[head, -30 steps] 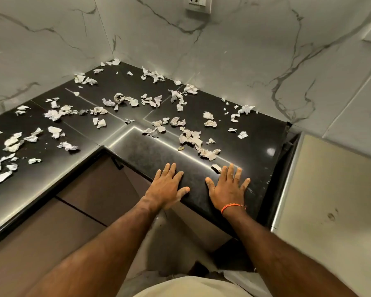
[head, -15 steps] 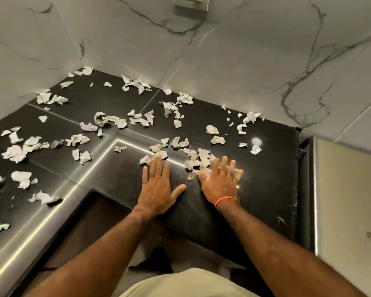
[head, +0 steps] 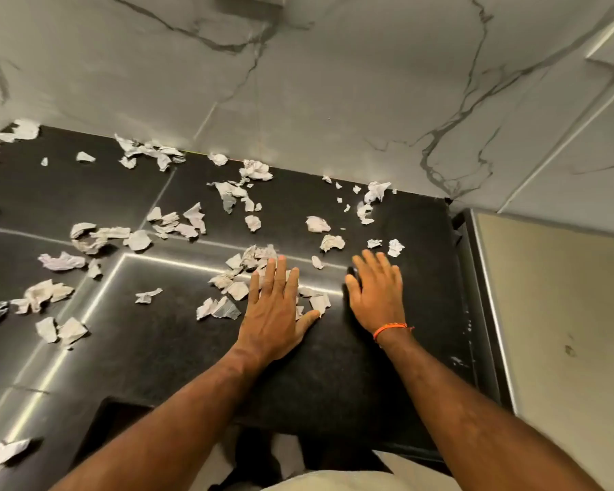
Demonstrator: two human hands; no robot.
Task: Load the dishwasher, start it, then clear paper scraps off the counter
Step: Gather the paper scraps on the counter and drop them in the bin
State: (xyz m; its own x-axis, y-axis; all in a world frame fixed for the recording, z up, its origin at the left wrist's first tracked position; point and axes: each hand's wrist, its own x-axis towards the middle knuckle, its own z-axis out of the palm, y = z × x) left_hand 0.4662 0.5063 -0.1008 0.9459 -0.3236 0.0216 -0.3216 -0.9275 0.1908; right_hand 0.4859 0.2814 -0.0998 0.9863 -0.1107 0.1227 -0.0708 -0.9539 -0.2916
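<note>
Our left hand (head: 273,313) and right hand (head: 378,295) lie flat on the black counter (head: 334,366), fingers straight, gripping nothing, a gap between them. Torn paper scraps (head: 234,288) sit under and around our left fingertips, with more scattered beyond both hands up to the marble wall (head: 334,101).

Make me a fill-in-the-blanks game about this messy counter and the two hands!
1. The torn paper scraps lie scattered on a counter whose colour is ____.
2. The orange band sits on the wrist of the ____ hand.
3. The left hand lies ____ on the counter, fingers straight.
4. The wall behind the counter looks like white ____ with grey veins.

Missing words: black; right; flat; marble
</note>
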